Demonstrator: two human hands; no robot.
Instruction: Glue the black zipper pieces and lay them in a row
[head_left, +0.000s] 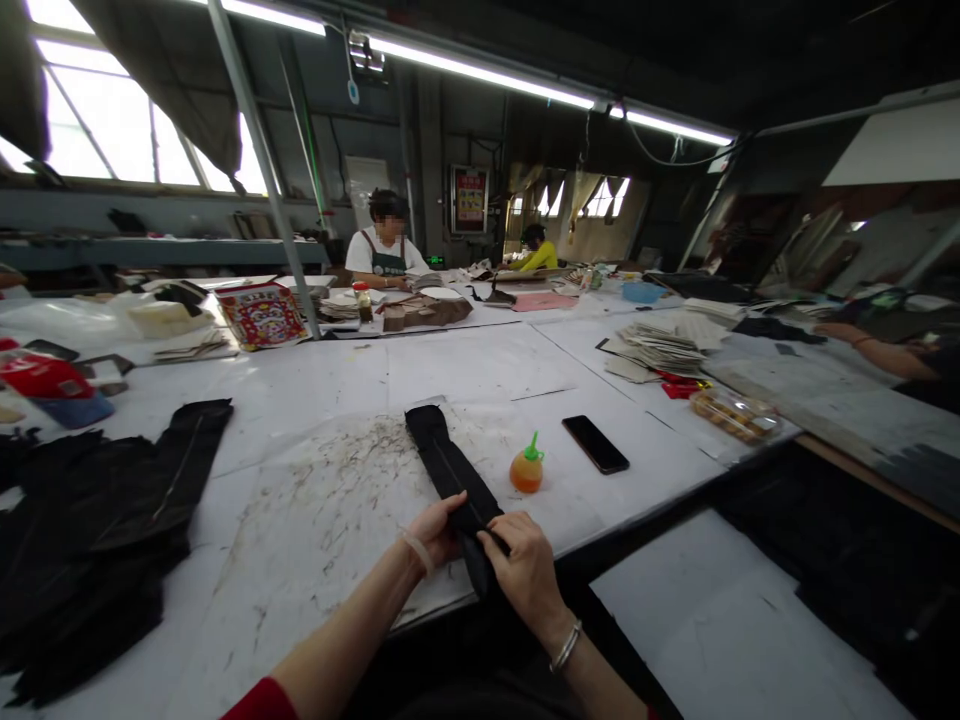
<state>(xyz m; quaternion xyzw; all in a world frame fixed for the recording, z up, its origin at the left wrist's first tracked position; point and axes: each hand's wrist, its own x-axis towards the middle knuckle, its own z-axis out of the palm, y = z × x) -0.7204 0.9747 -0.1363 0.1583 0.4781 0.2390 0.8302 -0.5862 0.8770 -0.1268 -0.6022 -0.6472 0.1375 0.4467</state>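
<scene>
Both hands hold a long black fabric piece with a zipper-like line along its middle. Its far end lies on the white table; the near end is lifted at the table's front edge. My left hand grips it from the left, thumb on top. My right hand pinches its right edge, and those fingertips are partly hidden. A small round bottle with orange liquid and a green spout stands to the right of the fabric. Beyond that bottle lies a black phone.
Black fabric pieces are piled on the left, near a red and blue bottle. On the right are stacked sheets and a clear food box. A metal pole rises from the table. Other people work farther back.
</scene>
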